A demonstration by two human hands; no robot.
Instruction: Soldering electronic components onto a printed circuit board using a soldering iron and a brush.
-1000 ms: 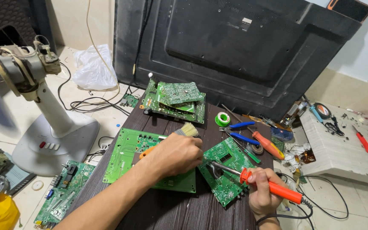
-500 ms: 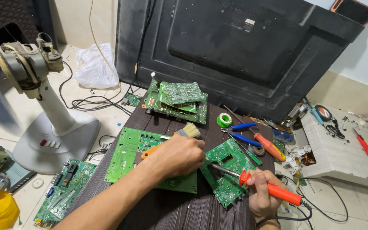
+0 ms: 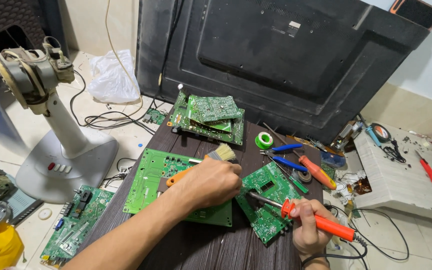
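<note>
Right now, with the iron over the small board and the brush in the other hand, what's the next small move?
Probably lower the soldering iron tip onto the small green board. The right hand has it angled just over the board, while the left hand rests at the board's edge with the brush.

Bare forearms, no sleeves; dark band (image 3: 310, 261) on right wrist.

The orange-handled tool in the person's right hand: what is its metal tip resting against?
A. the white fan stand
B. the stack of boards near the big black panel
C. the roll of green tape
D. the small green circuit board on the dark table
D: the right hand holds the soldering iron with its tip down on the small green circuit board, beside the left hand.
</note>
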